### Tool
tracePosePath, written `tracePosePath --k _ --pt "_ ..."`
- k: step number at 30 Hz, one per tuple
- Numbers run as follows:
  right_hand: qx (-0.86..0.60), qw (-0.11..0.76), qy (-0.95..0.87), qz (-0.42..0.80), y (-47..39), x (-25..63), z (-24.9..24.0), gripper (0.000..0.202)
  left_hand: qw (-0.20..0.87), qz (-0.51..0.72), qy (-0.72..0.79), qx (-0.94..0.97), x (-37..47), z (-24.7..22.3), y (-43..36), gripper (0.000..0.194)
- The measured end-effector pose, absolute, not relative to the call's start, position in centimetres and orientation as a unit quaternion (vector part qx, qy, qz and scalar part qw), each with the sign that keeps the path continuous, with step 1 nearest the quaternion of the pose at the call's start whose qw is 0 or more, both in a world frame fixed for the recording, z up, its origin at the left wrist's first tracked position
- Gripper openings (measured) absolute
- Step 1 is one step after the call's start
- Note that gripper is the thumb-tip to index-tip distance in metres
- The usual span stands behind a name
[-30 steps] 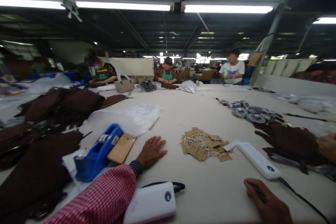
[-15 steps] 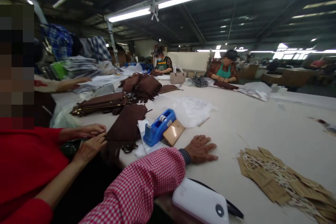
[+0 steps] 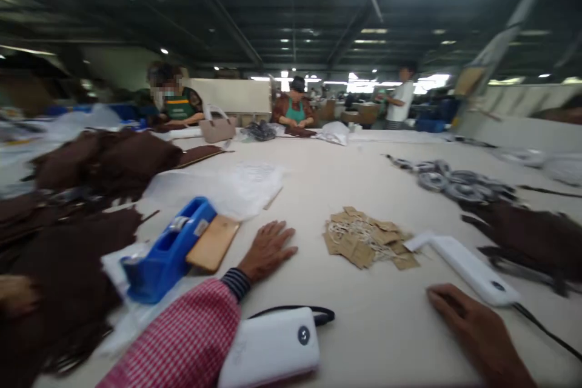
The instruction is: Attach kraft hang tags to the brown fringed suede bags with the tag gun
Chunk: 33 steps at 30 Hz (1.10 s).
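Observation:
My left hand [image 3: 268,250] lies palm down on the pale table, fingers spread and nothing in it. Beside it are a blue tape dispenser [image 3: 166,254] and a gold-brown phone [image 3: 213,244] leaning against the dispenser. A white device [image 3: 273,348] with a black strap sits near the left forearm. At the lower right, my right hand [image 3: 475,330] rests on the table with loosely bent fingers and a gap by the thumb; nothing shows in it. Just beyond it is a white handheld device [image 3: 475,270] with a cable. Brown paper tags [image 3: 366,236] with white strings lie between and beyond the hands.
Dark brown fringed pieces [image 3: 63,260] crowd the left, where another person's blurred hand [image 3: 17,296] shows. Grey coils [image 3: 454,180] and a brown piece [image 3: 531,233] lie right. Plastic sheeting [image 3: 218,188], a beige handbag [image 3: 218,128] and people stand farther off.
The view has swung right. My right hand, the white handheld device and the grey coils have come into view. The neighbour's red sleeves have left it. My left hand still lies spread.

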State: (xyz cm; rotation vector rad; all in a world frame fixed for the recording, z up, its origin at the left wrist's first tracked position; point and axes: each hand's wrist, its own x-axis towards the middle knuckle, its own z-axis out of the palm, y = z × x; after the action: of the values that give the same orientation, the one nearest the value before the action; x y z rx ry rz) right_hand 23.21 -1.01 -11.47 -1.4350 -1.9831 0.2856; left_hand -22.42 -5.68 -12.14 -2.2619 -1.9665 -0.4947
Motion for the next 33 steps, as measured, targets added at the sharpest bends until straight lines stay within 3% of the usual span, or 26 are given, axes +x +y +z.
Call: tracePosePath --k 8,17,25,33 --pt "-0.556 0.322 -0.746 0.177 -2.2 22.0 -10.0 0.027 0.076 -0.158 -0.620 -0.764 -23.5 -12.9 -4.5 0.054" --pt "-0.355 0.237 -0.881 0.205 -3.2 14.1 -8.2 0.016 0.065 -0.168 -0.617 -0.766 -23.7 -12.5 -4.5 0.053" --pt "-0.398 0.291 -0.813 0.311 -1.4 13.5 -7.3 0.014 0.063 -0.181 -0.623 -0.758 -23.2 -12.1 -4.7 0.049" --pt "-0.398 0.328 -0.803 0.299 1.1 15.6 -5.9 0.013 0.063 -0.180 -0.612 -0.767 -24.7 -14.1 -3.7 0.049"
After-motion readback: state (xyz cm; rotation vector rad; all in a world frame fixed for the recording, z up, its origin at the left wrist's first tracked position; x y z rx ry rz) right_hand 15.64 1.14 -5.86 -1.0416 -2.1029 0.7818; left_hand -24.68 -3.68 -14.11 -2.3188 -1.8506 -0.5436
